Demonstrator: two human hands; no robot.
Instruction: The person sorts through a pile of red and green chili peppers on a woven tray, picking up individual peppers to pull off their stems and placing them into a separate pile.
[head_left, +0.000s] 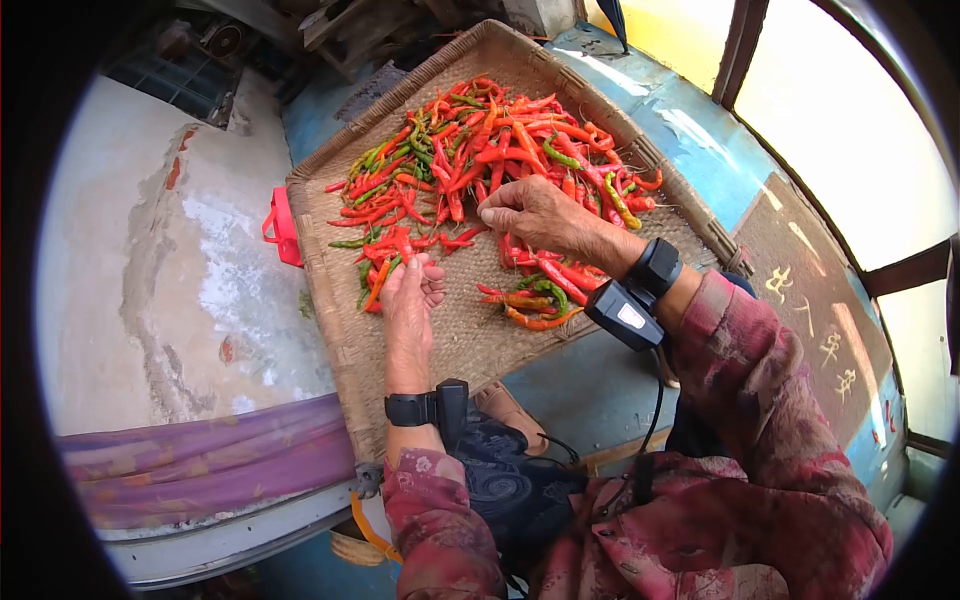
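A large woven tray with a raised rim carries a heap of red and green chili peppers. My left hand is at the heap's lower left, thumb and fingers closed on a red pepper that points away from me. Over the middle of the tray, my right hand is in a pinch at the heap's near edge; what its fingertips hold, if anything, is too small to tell. A smaller group of red, orange and green peppers lies below my right hand.
A pink-red object stands against the tray's left side. Beyond it is a pale, worn wall with a purple cloth along its base. Windows line the right side. A sandal shows below the tray.
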